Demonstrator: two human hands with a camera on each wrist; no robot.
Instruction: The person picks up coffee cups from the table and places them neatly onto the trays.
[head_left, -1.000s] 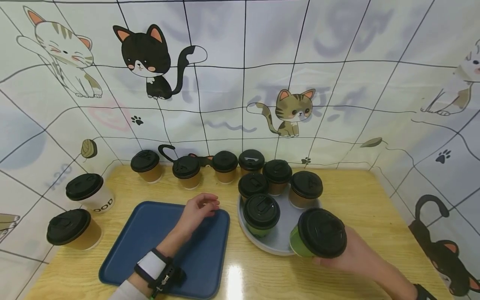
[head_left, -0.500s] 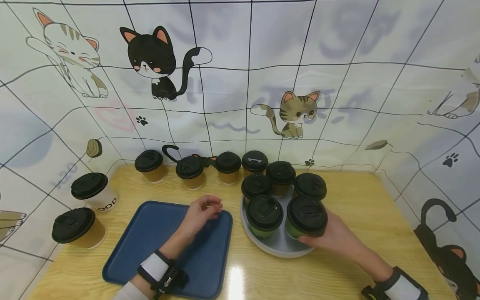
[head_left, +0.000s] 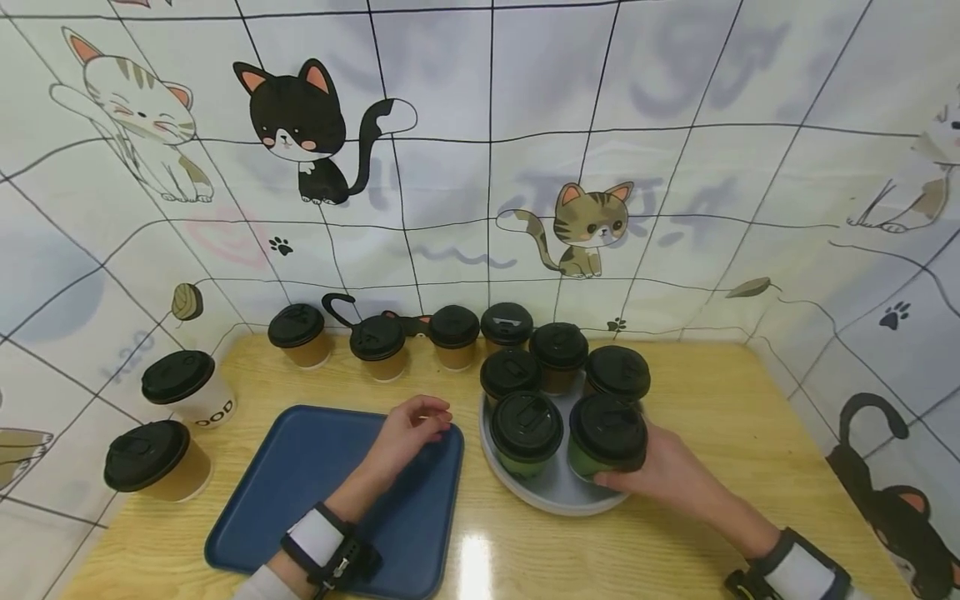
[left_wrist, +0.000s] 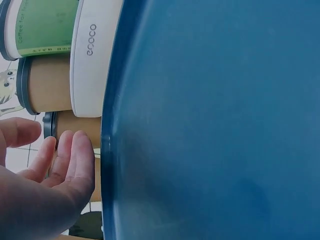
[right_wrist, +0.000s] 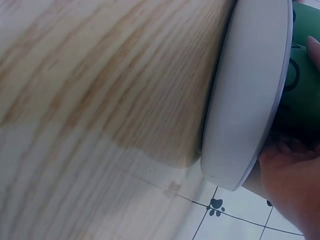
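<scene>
From the head view, I see a pale yellow wooden bench across the lower half, glare shining at bottom centre. A white backdrop, printed with black grid lines and cartoon cats, rises behind it and along both sides. Right of centre, the right hand has its grip around a green paper cup with a black lid, within the rim of a round pale-grey tray; a second green cup stands just left of it, with black-lidded brown cups behind. The left hand, its grip released and fingers loosely bent, is over the rectangular dark-blue tray at lower left. A white lidded cup and a brown one stand near the left edge.

From the left wrist, the blue tray fills the right of the frame; the hand is at lower left, and "ecoco" reads on the round tray's side at upper left.

From the right wrist, streaked wood grain covers the left, and fingers hold the green cup at the right edge, with a paw print on the backdrop at the bottom.
</scene>
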